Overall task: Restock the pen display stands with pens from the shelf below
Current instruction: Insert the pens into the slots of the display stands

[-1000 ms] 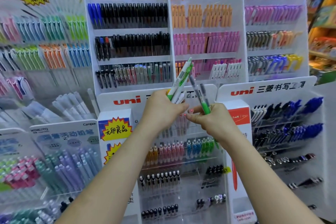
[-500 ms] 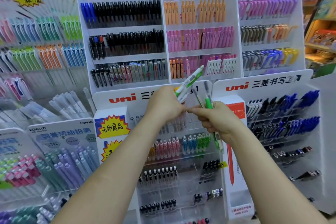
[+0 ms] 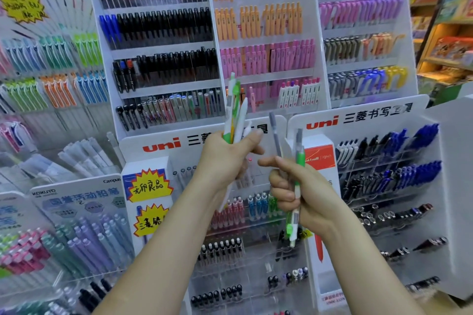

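At the header edge of the central uni stand point(image 3: 158, 147), left hand point(image 3: 225, 163) was clenched round a bundle of white-and-green pens point(image 3: 234, 112), ends up. Just right of it, right hand point(image 3: 304, 192) gripped two pens point(image 3: 299, 158), one grey, one green, forefinger extended. No held pen was seated in a slot. Central stand's lower tiers showed gaps; right-hand uni stand point(image 3: 358, 120) was likewise sparse low down. Judged: restock partway, every held pen yet to place.

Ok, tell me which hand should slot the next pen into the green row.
Right. The right hand holds a green pen close beside the green row; the left hand grips a whole bundle.
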Motion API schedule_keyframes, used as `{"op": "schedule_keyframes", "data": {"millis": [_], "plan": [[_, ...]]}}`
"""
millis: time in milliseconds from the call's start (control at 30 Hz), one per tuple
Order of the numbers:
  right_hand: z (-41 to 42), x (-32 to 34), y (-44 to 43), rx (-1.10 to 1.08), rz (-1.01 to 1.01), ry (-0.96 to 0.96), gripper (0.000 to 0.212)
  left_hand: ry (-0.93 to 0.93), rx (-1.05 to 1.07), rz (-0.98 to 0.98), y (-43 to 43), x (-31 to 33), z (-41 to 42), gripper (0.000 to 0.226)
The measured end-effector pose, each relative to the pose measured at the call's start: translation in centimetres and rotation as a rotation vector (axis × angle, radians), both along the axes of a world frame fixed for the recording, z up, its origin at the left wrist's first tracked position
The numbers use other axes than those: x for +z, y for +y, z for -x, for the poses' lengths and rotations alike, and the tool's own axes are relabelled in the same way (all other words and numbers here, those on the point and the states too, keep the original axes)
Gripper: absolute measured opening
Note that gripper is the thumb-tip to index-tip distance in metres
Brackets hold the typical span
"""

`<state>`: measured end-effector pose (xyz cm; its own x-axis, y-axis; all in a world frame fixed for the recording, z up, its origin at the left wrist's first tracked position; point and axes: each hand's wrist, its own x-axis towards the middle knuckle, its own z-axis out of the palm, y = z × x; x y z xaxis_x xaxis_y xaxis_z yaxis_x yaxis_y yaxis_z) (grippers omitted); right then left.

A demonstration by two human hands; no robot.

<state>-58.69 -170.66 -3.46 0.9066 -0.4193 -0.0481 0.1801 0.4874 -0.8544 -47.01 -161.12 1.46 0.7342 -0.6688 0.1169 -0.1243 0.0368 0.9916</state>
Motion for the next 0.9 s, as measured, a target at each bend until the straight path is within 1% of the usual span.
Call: {"op": "schedule_keyframes", "data": {"millis": [100, 200, 367, 400, 467, 567, 633, 700, 767, 867, 900], "plan": [[0.8, 0.0, 0.8, 0.107, 0.046, -0.021, 0.026, 0.109, -0.064, 0.077, 0.3, -0.5, 1.0, 0.017], [1.4, 0.1, 1.0, 0.179, 0.082, -0.003, 0.031, 0.149, -0.083, 0.124, 0.3, -0.9, 1.1, 0.013], [2.5, 0.3, 1.1, 0.273, 0.107, 0.021, 0.037, 0.211, -0.172, 0.192, 0.5, -1.2, 1.5, 0.029], [2.7, 0.3, 1.1, 0.292, 0.108, 0.018, 0.038, 0.208, -0.182, 0.196, 0.5, -1.2, 1.7, 0.028], [3.1, 0.3, 1.1, 0.316, 0.115, 0.015, 0.038, 0.206, -0.178, 0.202, 0.4, -1.2, 2.2, 0.019], [3.8, -0.1, 0.8, 0.335, 0.077, -0.019, 0.038, 0.238, -0.153, 0.231, 0.3, -1.2, 2.8, 0.011], [4.3, -0.4, 0.6, 0.292, 0.049, -0.033, 0.035, 0.245, -0.128, 0.231, 0.2, -1.3, 3.2, 0.008], [4.7, -0.8, 0.4, 0.176, 0.064, -0.005, 0.031, 0.238, -0.092, 0.227, 0.2, -1.3, 3.6, 0.010], [5.2, -1.3, 0.3, 0.044, 0.173, 0.025, 0.023, 0.211, -0.044, 0.218, 0.3, -1.4, 4.1, 0.013], [5.8, -1.9, 0.4, -0.120, 0.306, 0.071, 0.015, 0.155, 0.052, 0.192, 0.6, -1.7, 4.7, 0.032], [5.9, -2.1, 0.5, -0.162, 0.329, 0.077, 0.013, 0.129, 0.089, 0.178, 0.8, -1.7, 4.9, 0.032]]}}
